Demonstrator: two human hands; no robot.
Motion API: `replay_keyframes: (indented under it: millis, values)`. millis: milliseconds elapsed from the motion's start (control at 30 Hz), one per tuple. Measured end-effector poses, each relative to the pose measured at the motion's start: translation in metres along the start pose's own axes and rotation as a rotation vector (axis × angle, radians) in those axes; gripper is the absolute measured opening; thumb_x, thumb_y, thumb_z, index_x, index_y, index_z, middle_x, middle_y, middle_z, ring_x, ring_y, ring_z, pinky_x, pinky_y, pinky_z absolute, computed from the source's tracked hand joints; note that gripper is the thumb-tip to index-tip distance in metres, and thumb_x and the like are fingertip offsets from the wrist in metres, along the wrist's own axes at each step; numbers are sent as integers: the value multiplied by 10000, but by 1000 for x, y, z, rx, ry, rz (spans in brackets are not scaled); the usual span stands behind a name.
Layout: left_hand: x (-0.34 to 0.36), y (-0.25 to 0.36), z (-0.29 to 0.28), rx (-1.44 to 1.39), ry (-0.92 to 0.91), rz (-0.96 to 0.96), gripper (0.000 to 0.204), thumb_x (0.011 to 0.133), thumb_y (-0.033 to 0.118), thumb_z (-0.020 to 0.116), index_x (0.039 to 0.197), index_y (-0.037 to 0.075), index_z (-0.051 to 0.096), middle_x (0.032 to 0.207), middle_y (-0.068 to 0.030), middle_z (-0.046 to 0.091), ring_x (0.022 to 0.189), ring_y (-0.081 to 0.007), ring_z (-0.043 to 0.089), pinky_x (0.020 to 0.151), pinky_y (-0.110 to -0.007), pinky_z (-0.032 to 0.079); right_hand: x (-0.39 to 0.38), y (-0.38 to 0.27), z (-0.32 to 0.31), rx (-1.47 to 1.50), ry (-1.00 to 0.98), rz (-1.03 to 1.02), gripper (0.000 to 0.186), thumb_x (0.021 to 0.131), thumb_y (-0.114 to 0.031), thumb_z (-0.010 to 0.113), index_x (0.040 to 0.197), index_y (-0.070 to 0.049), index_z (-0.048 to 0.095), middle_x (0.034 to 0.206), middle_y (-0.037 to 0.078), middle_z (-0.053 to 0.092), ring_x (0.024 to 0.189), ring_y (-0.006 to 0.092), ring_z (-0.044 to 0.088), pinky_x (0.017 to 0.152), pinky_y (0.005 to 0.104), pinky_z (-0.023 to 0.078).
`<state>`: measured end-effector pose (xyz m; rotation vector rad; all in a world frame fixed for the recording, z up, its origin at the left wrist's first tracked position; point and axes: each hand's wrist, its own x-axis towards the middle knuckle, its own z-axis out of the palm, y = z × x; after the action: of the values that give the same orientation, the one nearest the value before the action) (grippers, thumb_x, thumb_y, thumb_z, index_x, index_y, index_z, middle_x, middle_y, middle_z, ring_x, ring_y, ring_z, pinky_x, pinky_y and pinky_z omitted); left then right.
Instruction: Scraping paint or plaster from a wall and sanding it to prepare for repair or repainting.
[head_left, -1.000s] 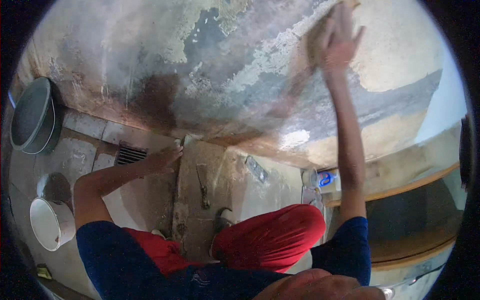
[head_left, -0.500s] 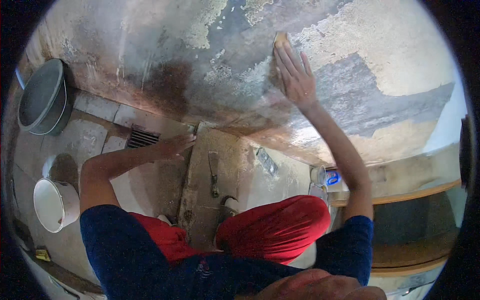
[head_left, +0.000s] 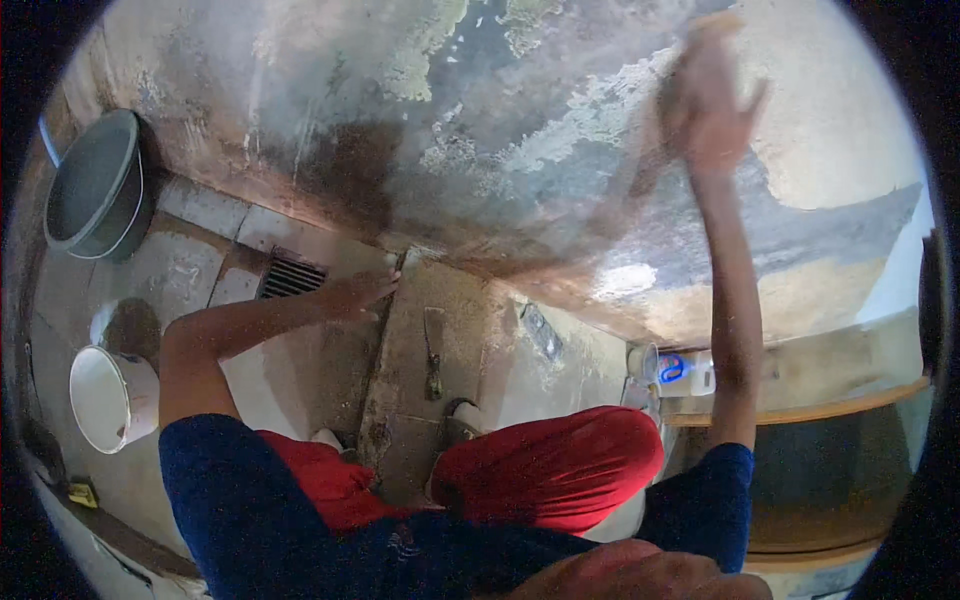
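Observation:
My right hand (head_left: 712,115), blurred by motion, is raised against the stained, peeling wall (head_left: 510,80), pressing a flat tan pad (head_left: 715,22) that shows beyond its fingertips. My left hand (head_left: 365,290) hangs low, fingers extended and holding nothing, near the foot of the wall, just right of a dark floor drain grate (head_left: 292,275). Below it to the right, a thin long-handled tool (head_left: 433,370) lies on the concrete floor. A flat grey tool (head_left: 540,330) rests farther right. My red-trousered legs are bent beneath me.
A dark grey bucket (head_left: 92,180) stands at far left, with a white bucket (head_left: 105,395) nearer me and a small yellow object (head_left: 82,492) behind it. At right are small containers (head_left: 672,368) and a wood-edged ledge (head_left: 800,412) over a dark recess.
My right hand with the pad swept down and leftward half a second ago and is now back up toward the upper right. My left hand stays low, with little movement.

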<state>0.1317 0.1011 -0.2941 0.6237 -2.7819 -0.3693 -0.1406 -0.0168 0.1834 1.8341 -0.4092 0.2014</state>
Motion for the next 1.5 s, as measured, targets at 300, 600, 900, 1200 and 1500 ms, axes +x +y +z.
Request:
replay_keyframes:
  millis: [300, 600, 900, 1200, 1500]
  values:
    - [-7, 10, -7, 10, -20, -40, 835, 848, 268, 663, 1470, 47, 152, 1543, -146, 92, 1423, -297, 127, 1157, -421, 180, -29, -7, -21, 287, -70, 11, 494, 903, -205, 501, 1386, -141, 414, 1474, 38, 371, 1364, 191, 332, 1130, 521, 155]
    - [-14, 7, 10, -23, 127, 3, 806, 858, 290, 646, 1463, 33, 178, 1534, -157, 134, 1412, -304, 165, 1153, -386, 194, -33, -53, -1, 155, -227, 16, 524, 932, -141, 420, 1443, -119, 308, 1493, 45, 326, 1339, 197, 358, 1112, 420, 262]
    - [-11, 12, 25, -62, -93, -84, 822, 875, 365, 610, 1472, 35, 151, 1539, -152, 121, 1422, -287, 129, 1150, -395, 197, -19, -43, -4, 299, -59, 155, 454, 982, -245, 291, 1398, -92, 390, 1474, 55, 368, 1378, 198, 311, 1113, 556, 160]
    - [-7, -3, 38, -53, -22, -79, 817, 879, 368, 611, 1472, 46, 151, 1526, -182, 148, 1384, -340, 230, 1126, -435, 245, 29, -25, -23, 109, 308, 572, 433, 967, -259, 374, 1339, -59, 471, 1437, 90, 413, 1329, 223, 386, 1106, 568, 159]
    - [-12, 18, 18, -225, -177, -253, 783, 892, 397, 587, 1465, 46, 185, 1529, -183, 133, 1372, -338, 254, 1128, -445, 239, 80, 22, -71, 104, 242, 658, 509, 950, -215, 392, 1364, 81, 370, 1452, 214, 342, 1375, 311, 283, 1138, 495, 101]
